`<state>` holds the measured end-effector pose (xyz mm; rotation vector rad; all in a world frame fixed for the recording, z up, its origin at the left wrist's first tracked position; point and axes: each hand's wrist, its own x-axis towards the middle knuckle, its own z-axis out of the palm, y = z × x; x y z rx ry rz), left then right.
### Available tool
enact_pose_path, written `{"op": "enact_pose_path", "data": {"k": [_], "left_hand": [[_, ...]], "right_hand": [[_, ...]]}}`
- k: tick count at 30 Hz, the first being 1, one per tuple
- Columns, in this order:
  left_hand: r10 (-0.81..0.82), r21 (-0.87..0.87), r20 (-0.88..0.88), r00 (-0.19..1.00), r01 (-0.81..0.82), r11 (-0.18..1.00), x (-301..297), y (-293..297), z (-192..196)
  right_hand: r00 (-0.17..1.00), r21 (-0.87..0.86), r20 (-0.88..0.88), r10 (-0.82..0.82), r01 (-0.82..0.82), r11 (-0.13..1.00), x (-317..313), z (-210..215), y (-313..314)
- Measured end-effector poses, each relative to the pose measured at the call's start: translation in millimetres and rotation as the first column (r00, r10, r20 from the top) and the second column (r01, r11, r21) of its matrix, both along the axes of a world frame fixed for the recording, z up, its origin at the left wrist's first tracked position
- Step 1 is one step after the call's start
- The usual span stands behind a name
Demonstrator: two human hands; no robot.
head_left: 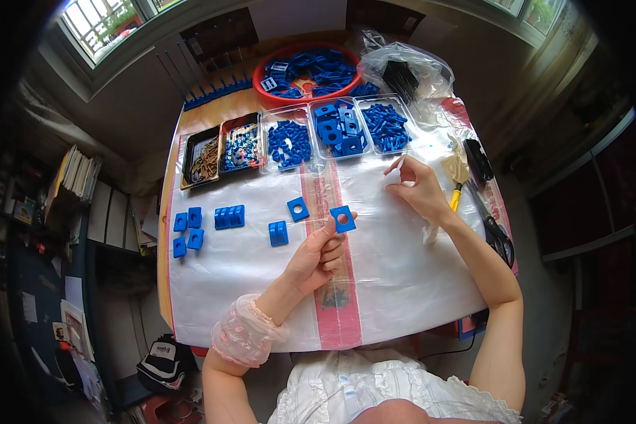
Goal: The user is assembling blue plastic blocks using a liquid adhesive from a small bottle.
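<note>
Behind your hands runs a row of trays (290,145) — the round basin (305,71) farther back. Loose blocks (189,232) lie to your left, scissors (493,230) at the table's (403,283) right edge.

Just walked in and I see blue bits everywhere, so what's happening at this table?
A person sits at a table covered with a white sheet, handling small blue plastic parts. The left hand holds a square blue piece with a hole in its fingers. The right hand is raised nearby, pinching something small and pale that is hard to make out. More blue pieces lie on the sheet to the left, and trays of sorted parts line the far edge in front of a red bowl. Scissors lie at the right.
</note>
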<state>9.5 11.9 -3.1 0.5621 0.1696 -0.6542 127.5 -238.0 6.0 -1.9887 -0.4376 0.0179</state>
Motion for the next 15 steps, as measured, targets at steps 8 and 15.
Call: {"op": "enact_pose_path", "data": {"k": [8, 15], "left_hand": [[-0.001, -0.007, -0.002, 1.0, 0.001, 1.0, 0.8, -0.9, -1.1], [0.012, -0.04, -0.012, 1.0, -0.012, 0.999, 0.9, 2.7, -2.1]], "right_hand": [[0.996, -0.033, 0.087, 0.014, -0.011, 0.999, -0.9, 6.1, -3.7], [0.929, -0.181, 0.356, -0.098, 0.172, 0.968, -45.8, 69.8, -6.3]]}}
